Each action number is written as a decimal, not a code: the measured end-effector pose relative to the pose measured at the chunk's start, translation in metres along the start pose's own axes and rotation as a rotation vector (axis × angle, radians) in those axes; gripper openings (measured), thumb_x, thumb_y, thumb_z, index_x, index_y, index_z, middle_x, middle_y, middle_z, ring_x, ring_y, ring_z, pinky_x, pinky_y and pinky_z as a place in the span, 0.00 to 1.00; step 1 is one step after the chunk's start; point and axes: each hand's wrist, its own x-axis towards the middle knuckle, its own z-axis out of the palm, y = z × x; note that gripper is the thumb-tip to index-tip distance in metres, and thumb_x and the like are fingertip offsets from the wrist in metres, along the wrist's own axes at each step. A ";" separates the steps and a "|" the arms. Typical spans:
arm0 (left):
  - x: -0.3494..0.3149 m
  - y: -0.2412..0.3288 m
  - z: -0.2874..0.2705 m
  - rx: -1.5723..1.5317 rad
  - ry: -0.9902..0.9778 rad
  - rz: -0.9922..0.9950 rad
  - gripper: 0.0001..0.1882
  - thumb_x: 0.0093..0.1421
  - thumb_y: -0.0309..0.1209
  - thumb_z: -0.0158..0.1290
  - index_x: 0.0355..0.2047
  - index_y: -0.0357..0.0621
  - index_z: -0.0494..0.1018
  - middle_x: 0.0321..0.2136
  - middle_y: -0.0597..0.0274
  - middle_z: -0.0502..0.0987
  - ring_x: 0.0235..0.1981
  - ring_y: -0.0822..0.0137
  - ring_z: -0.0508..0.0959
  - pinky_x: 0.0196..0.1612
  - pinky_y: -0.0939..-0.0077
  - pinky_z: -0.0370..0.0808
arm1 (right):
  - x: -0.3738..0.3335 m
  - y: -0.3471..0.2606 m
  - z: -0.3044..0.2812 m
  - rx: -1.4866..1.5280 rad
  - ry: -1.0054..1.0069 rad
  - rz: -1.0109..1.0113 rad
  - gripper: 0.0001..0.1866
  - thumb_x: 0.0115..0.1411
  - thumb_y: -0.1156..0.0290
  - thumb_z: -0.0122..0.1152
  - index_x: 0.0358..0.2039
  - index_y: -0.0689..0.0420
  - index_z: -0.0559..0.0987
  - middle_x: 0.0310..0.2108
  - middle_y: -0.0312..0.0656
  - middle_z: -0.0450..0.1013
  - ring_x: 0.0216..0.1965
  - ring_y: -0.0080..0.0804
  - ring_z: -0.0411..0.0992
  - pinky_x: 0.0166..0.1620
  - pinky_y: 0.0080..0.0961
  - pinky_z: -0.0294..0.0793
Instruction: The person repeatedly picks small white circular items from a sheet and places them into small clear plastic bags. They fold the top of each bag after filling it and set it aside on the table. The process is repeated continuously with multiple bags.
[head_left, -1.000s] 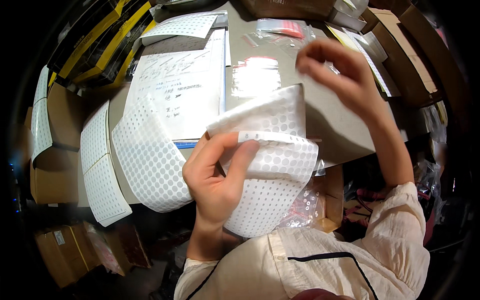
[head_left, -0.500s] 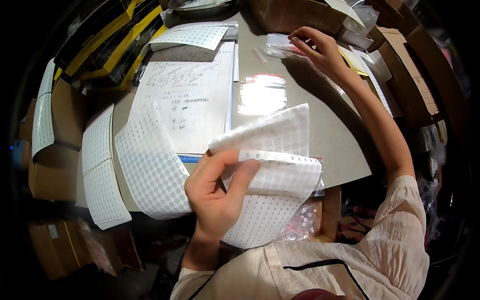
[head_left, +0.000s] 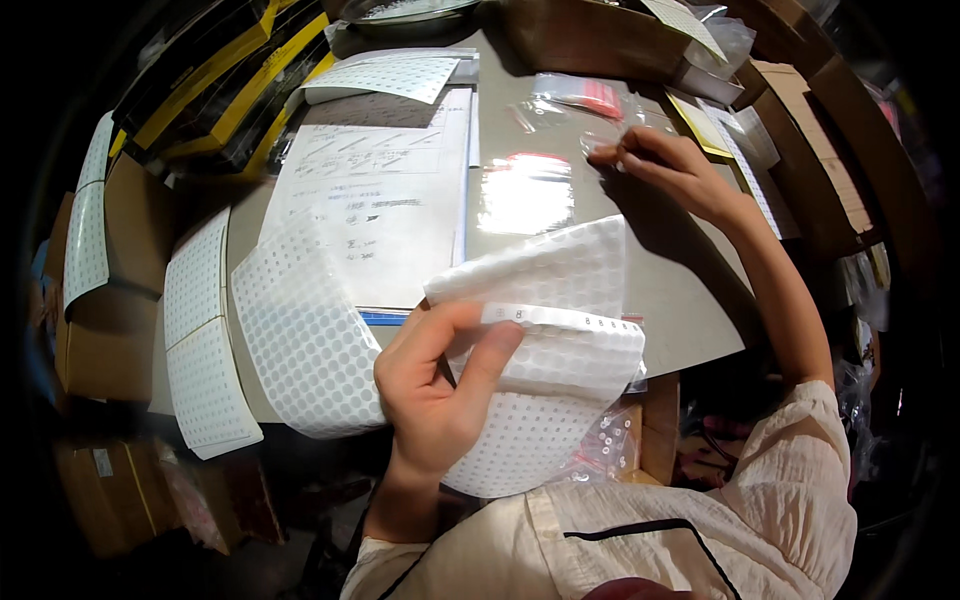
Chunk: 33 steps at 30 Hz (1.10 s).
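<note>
A white sheet of round stickers with small printed marks [head_left: 570,365] is folded over in my left hand [head_left: 430,390], its thumb and fingers pinched on the fold. More of the sheet hangs below the hand. My right hand [head_left: 680,175] is closed above the table at the right, its fingertips pinching what looks like a small clear plastic bag [head_left: 591,143], mostly hidden by the fingers. Just beyond lies a stack of clear zip bags with red edges [head_left: 595,97]. A shiny clear zip bag with a red top [head_left: 526,195] lies flat between the hands.
A clipboard with handwritten paper [head_left: 400,220] lies left of centre. Other sticker sheets [head_left: 300,330] overlap it and hang at the left table edge. Cardboard boxes [head_left: 600,40] border the far and right sides. A bag of small white rings [head_left: 610,440] sits near my body.
My right hand has drawn back from the red-edged bags toward me, with the small clear bag at its fingertips. My left hand keeps its hold on the sticker sheet, nearly still.
</note>
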 end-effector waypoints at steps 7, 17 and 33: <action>-0.001 0.000 -0.001 -0.019 0.003 0.003 0.08 0.63 0.21 0.64 0.41 0.30 0.80 0.36 0.60 0.80 0.37 0.73 0.78 0.42 0.81 0.73 | -0.069 -0.011 0.013 -0.124 0.235 -0.038 0.10 0.73 0.67 0.60 0.43 0.62 0.79 0.41 0.45 0.83 0.42 0.30 0.81 0.48 0.27 0.78; 0.001 -0.001 -0.001 -0.047 0.018 -0.017 0.09 0.65 0.24 0.64 0.42 0.31 0.80 0.37 0.61 0.81 0.37 0.74 0.78 0.43 0.81 0.73 | -0.039 -0.012 0.036 -0.582 0.458 -0.216 0.09 0.58 0.76 0.70 0.37 0.57 0.78 0.33 0.44 0.78 0.33 0.44 0.78 0.36 0.37 0.78; -0.001 0.000 -0.001 -0.060 0.011 -0.004 0.08 0.65 0.23 0.63 0.42 0.31 0.80 0.37 0.63 0.81 0.38 0.74 0.77 0.44 0.80 0.72 | -0.060 -0.016 0.035 -0.507 0.170 -0.299 0.09 0.59 0.75 0.67 0.41 0.61 0.83 0.46 0.45 0.80 0.49 0.47 0.77 0.51 0.41 0.78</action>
